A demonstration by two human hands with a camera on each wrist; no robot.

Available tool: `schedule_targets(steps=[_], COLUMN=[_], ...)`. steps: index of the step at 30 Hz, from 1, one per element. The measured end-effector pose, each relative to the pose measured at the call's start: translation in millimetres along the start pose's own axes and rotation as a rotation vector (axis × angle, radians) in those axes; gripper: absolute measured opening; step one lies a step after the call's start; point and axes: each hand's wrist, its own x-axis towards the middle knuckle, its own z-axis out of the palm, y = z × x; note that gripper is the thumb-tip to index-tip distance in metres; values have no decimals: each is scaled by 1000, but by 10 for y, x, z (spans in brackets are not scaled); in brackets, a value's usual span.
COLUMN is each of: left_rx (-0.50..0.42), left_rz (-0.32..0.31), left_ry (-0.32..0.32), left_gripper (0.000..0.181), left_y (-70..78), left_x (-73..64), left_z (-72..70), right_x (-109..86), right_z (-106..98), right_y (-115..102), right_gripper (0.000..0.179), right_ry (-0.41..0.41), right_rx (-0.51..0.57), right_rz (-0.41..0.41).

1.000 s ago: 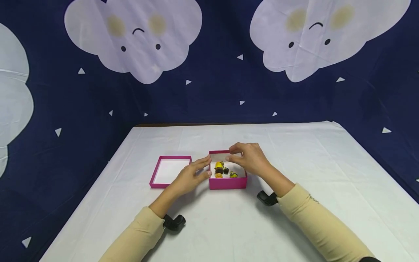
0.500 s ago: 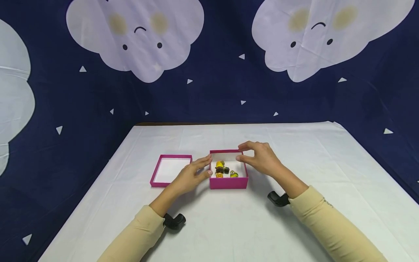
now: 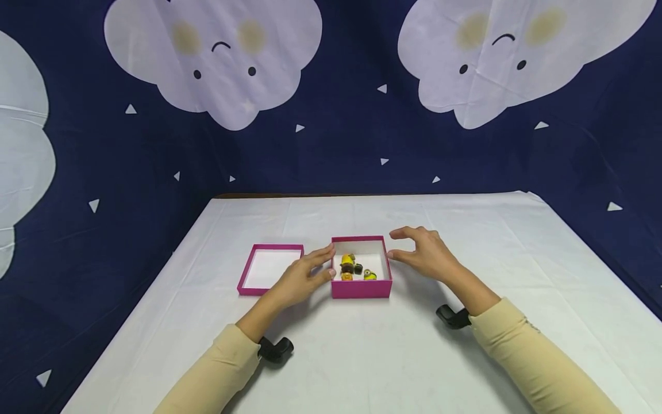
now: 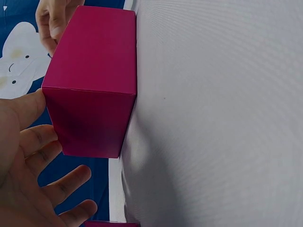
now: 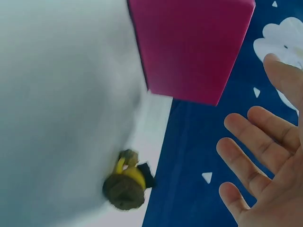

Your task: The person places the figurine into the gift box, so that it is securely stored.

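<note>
My left hand touches the left rim of a pink box with thumb and fingertips; its other fingers are spread in the left wrist view. Inside the box lie small yellow minion figures: a larger one with dark parts and a small one-eyed one. Just right of the box, my right hand hovers with thumb and fingers apart, holding nothing. In the right wrist view, another yellow and brown toy figure stands on the table near this hand; the head view does not show it.
A pink-rimmed box lid, white inside, lies left of the box, partly behind my left hand. White cloth covers the table. A dark blue backdrop with clouds hangs behind it.
My right hand has moved right, from over the box's right side to outside it, and its thumb has left the box's interior. The left hand has stayed at the left rim.
</note>
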Motion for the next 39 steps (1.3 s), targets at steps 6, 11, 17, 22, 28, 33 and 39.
schedule_targets(steps=[6,11,17,22,28,33,39], left_rx=[3,3,6,11,8,5,-1], left_rz=[7,5,0,12,26,29,22], left_ry=[-5,-6,-4,-4,0,4,3], left_gripper=[54,54,54,54,53,54,54], left_y=[4,-5,-11,-6,-9,-8,-14], left_x=[4,0,-9,-11,-2,0,-7], left_z=[-14,-4,6,0,-7,-10,-3], right_x=[-22,-49,-108,-145,-152,-159,-152], right_z=[-43,-63,-76,-89,-108,-105,-90], right_y=[153,295,464,582,683,747,819], right_gripper=[50,52,56,61,65,66,67], right_ry=[-31,-53,-101,-136,-168,-182,-212], right_rx=[-10,-11,-5,-4,0,21,47], right_rz=[51,57,59,52,7,-1,4])
